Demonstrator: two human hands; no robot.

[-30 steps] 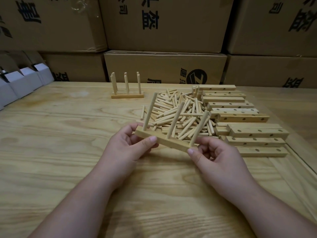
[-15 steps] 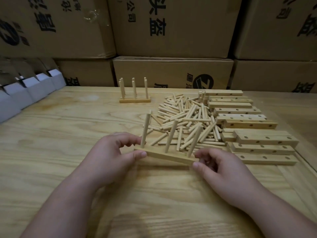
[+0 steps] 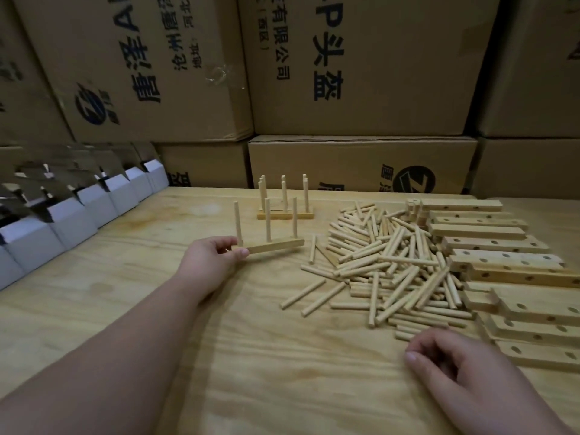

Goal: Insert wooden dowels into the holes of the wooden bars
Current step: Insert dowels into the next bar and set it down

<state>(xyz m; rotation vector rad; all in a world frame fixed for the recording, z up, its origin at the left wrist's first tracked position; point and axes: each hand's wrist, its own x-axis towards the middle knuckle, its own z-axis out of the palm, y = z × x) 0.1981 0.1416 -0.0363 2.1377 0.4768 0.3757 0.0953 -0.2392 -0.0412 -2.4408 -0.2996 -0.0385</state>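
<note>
My left hand is stretched forward and grips the near end of a wooden bar with three dowels standing upright in it. Just behind it stand finished bars with upright dowels. A loose pile of dowels lies to the right of centre. Bare bars with holes are stacked along the right side. My right hand rests low on the table near the pile's front edge, fingers curled loosely, holding nothing.
The wooden table carries everything. Stacked cardboard boxes form a wall behind it. A row of small white open boxes lines the table's left side.
My right hand let go of the bar and drew back toward the front right. My left hand carried the bar with its three dowels forward and left, close to the finished bars.
</note>
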